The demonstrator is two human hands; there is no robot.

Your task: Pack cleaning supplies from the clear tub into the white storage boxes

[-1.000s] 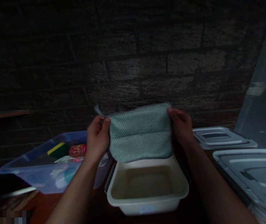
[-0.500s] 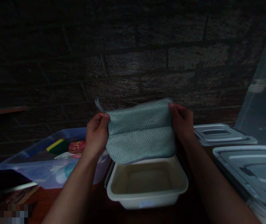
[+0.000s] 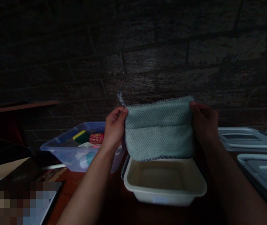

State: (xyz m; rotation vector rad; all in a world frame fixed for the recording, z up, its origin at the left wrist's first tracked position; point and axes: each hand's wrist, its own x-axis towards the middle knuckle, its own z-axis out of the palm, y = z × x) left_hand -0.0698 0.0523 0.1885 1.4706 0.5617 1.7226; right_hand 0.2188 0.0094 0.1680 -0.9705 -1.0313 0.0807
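Observation:
A pale green textured cloth (image 3: pixel 159 128) with a dark-and-white checked edge hangs stretched between my two hands. My left hand (image 3: pixel 116 126) pinches its upper left corner, next to a small hanging loop (image 3: pixel 120 98). At the upper right corner, my right hand (image 3: pixel 205 120) grips it between thumb and fingers. A crease runs across the cloth's middle. Just below its lower edge stands a cream rectangular plastic tub (image 3: pixel 165 192), open at the top; its visible inside holds nothing I can make out.
Left of the tub, a translucent blue bin (image 3: pixel 60 156) holds a yellow-green sponge (image 3: pixel 82 136), a red patterned packet (image 3: pixel 96 138) and other items. Pale lidded containers (image 3: pixel 250 139) stand at the right. A dark brick wall (image 3: pixel 143 62) rises behind the brown table (image 3: pixel 71 187).
The camera view has turned left, so everything appears further right. Both hands keep hold of the cloth, which stays spread above the tub.

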